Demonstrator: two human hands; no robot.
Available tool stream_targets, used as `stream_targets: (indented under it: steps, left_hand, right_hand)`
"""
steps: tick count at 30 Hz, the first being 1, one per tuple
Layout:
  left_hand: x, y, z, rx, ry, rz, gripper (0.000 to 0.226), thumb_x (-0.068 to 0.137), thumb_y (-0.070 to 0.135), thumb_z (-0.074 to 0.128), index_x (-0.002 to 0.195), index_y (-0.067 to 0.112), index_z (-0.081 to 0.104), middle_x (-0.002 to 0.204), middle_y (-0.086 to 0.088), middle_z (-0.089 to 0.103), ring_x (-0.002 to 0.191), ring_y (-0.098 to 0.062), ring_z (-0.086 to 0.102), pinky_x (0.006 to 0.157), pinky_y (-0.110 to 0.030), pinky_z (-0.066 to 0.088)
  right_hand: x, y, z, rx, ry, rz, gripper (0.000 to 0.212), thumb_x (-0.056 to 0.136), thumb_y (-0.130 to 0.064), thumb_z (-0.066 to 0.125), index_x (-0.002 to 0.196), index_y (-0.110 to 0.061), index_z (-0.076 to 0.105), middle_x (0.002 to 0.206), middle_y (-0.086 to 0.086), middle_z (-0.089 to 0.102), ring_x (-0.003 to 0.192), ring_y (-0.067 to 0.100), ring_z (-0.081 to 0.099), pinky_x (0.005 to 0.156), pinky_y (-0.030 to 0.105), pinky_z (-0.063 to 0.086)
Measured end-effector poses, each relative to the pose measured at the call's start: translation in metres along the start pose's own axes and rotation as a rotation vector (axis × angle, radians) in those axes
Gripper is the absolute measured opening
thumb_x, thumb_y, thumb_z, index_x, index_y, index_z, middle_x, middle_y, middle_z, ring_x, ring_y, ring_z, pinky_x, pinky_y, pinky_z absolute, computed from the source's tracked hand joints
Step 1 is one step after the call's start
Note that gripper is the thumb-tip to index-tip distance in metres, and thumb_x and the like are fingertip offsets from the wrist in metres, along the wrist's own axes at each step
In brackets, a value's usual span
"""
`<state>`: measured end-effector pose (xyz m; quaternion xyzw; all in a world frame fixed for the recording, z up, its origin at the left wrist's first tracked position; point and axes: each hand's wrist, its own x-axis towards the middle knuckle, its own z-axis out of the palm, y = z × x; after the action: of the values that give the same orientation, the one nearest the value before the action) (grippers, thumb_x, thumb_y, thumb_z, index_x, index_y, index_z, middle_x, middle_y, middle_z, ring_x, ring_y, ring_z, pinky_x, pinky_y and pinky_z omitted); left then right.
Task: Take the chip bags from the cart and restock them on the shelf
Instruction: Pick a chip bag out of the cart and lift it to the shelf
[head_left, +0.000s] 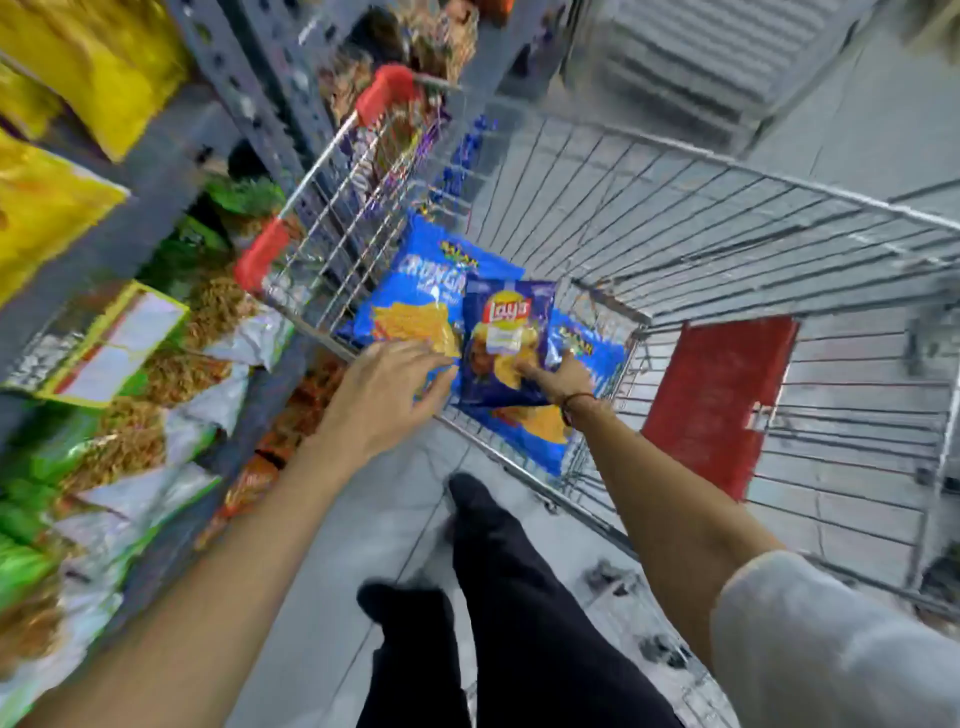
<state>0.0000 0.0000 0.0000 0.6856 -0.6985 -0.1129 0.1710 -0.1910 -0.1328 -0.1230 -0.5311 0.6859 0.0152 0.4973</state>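
1. A wire shopping cart (675, 218) stands on the floor beside a store shelf (171, 171) on the left, which is packed with snack bags. The view is blurred.

2. Three chip bags lie in the near left corner of the cart: a dark blue chip bag (501, 343) rests on top, overlapping a light blue chip bag (415, 296) on the left and a second light blue chip bag (535, 431) below and to the right.

3. These bags will likely handle as very light, air-puffed and soft, with slick foil skins and brittle chips inside. Pinching a sealed edge or corner, not squeezing the middle, looks safest.

4. The left hand (384, 395) reaches over the cart rim with fingers (436, 364) spread loosely open, tips touching the lower edge of the left light blue bag. It grips nothing yet.

5. The right hand (566, 376) rests at the lower right corner of the dark blue bag. Its fingers (530, 369) lie on the bag's face, partly curled; whether they have pinched it closed cannot be told.
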Motion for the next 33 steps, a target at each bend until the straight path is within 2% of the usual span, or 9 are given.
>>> stream_targets:
  steps: [5, 9, 15, 20, 24, 25, 27, 30, 33]
  left_hand:
    - [0.001, -0.002, 0.007, 0.019, -0.038, -0.087, 0.04, 0.089, 0.031, 0.038, 0.081, 0.009, 0.07, 0.078, -0.009, 0.075, 0.076, -0.027, 0.069, 0.069, -0.033, 0.034]
    - [-0.002, -0.001, 0.007, -0.007, -0.013, -0.155, 0.043, 0.089, 0.034, 0.035, 0.077, 0.01, 0.068, 0.074, -0.005, 0.074, 0.076, -0.027, 0.068, 0.073, -0.035, 0.04]
    - [-0.004, 0.002, 0.006, -0.028, 0.017, -0.157, 0.041, 0.089, 0.032, 0.036, 0.07, 0.01, 0.065, 0.065, -0.005, 0.07, 0.068, -0.027, 0.065, 0.07, -0.034, 0.041]
    - [-0.007, 0.006, 0.001, -0.03, -0.006, -0.15, 0.037, 0.087, 0.029, 0.038, 0.066, 0.01, 0.061, 0.06, -0.007, 0.067, 0.061, -0.028, 0.061, 0.068, -0.033, 0.042]
    - [-0.005, 0.01, -0.006, -0.042, -0.08, -0.183, 0.051, 0.085, 0.041, 0.026, 0.076, 0.009, 0.064, 0.074, -0.009, 0.07, 0.076, -0.029, 0.063, 0.075, -0.035, 0.042]
    - [-0.005, 0.011, -0.01, -0.055, -0.081, -0.174, 0.054, 0.084, 0.043, 0.025, 0.085, 0.009, 0.067, 0.082, -0.009, 0.072, 0.082, -0.028, 0.064, 0.078, -0.035, 0.043]
    - [-0.008, 0.01, -0.019, -0.075, -0.067, -0.16, 0.054, 0.083, 0.044, 0.028, 0.096, 0.011, 0.068, 0.093, -0.008, 0.073, 0.093, -0.027, 0.064, 0.081, -0.037, 0.046]
    - [-0.007, 0.002, -0.047, -0.051, 0.014, -0.176, 0.038, 0.087, 0.036, 0.045, 0.101, 0.01, 0.069, 0.1, -0.009, 0.073, 0.1, -0.026, 0.064, 0.085, -0.035, 0.048]
    - [-0.006, 0.0, -0.099, -0.03, 0.146, -0.21, 0.031, 0.085, 0.029, 0.052, 0.104, 0.01, 0.068, 0.105, -0.008, 0.071, 0.104, -0.025, 0.062, 0.09, -0.038, 0.05]
  right_hand:
    - [0.011, 0.0, 0.016, 0.144, 0.009, 0.073, 0.078, 0.07, -0.037, 0.079, 0.13, -0.002, 0.042, 0.119, 0.014, 0.057, 0.115, 0.031, 0.056, 0.092, 0.038, 0.045]
    - [0.017, -0.008, 0.023, 0.176, -0.008, 0.067, 0.09, 0.067, -0.038, 0.081, 0.137, -0.007, 0.033, 0.136, 0.011, 0.049, 0.123, 0.028, 0.049, 0.096, 0.034, 0.041]
    - [0.02, -0.011, 0.035, 0.257, -0.107, 0.062, 0.062, 0.068, -0.022, 0.082, 0.12, -0.004, 0.053, 0.121, 0.013, 0.063, 0.107, 0.03, 0.061, 0.091, 0.038, 0.051]
    - [0.01, -0.01, 0.017, 0.325, -0.096, 0.041, 0.029, 0.073, -0.017, 0.078, 0.075, -0.013, 0.049, 0.087, 0.007, 0.059, 0.07, 0.019, 0.056, 0.056, 0.021, 0.048]
    - [-0.01, -0.016, -0.008, 0.441, -0.205, -0.002, 0.057, 0.064, -0.025, 0.085, 0.11, -0.003, 0.059, 0.11, 0.012, 0.068, 0.091, 0.026, 0.065, 0.083, 0.036, 0.052]
    - [-0.011, -0.019, -0.013, 0.489, -0.217, -0.051, 0.043, 0.067, -0.019, 0.083, 0.103, -0.007, 0.064, 0.105, 0.01, 0.071, 0.091, 0.026, 0.067, 0.085, 0.039, 0.052]
    - [-0.019, -0.028, -0.024, 0.556, -0.256, -0.131, 0.015, 0.075, -0.004, 0.073, 0.086, -0.012, 0.067, 0.078, -0.003, 0.076, 0.075, 0.017, 0.07, 0.079, 0.038, 0.053]
    - [-0.051, -0.064, -0.044, 0.603, -0.294, -0.261, 0.017, 0.078, 0.002, 0.068, 0.088, -0.012, 0.066, 0.068, -0.009, 0.076, 0.067, 0.01, 0.071, 0.071, 0.03, 0.06]
    - [-0.096, -0.107, -0.068, 0.641, -0.336, -0.406, 0.04, 0.054, -0.012, 0.085, 0.09, -0.012, 0.068, 0.072, -0.007, 0.077, 0.068, 0.01, 0.072, 0.067, 0.024, 0.06]
